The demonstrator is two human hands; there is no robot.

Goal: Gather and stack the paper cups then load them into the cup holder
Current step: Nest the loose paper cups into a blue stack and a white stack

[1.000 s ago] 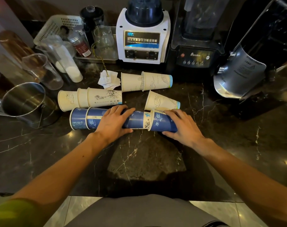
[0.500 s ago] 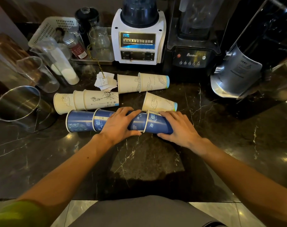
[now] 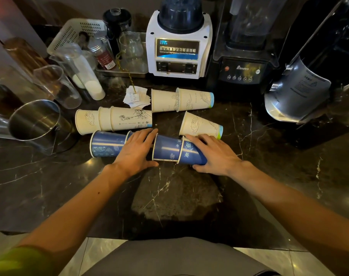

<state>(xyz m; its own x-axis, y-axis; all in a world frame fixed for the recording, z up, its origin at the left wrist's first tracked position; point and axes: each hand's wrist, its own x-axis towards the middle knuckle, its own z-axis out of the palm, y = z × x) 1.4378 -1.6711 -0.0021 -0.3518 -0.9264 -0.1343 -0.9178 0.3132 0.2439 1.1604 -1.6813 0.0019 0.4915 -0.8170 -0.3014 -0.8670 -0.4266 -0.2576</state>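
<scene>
A row of nested blue paper cups (image 3: 165, 149) lies on its side on the dark marble counter (image 3: 169, 200). My left hand (image 3: 136, 150) grips the row near its middle. My right hand (image 3: 213, 154) wraps the right end cup. Behind them lie white printed cups: a nested group of three (image 3: 113, 120) at the left, a nested pair (image 3: 181, 99) further back, and a single cup (image 3: 199, 125) just beyond my right hand. No cup holder is recognisable.
A steel pitcher (image 3: 35, 121) and clear plastic cups (image 3: 58, 86) stand at the left. A white blender (image 3: 178, 42), a black blender (image 3: 243, 46) and a grey machine (image 3: 301, 86) line the back. Crumpled receipts (image 3: 136, 96) lie behind the cups. A white basket (image 3: 74, 34) holds bottles.
The blue row has been pushed tighter together: the gaps between cups have shrunk and my hands have come closer. The leftmost blue cup now sits nearer my left hand.
</scene>
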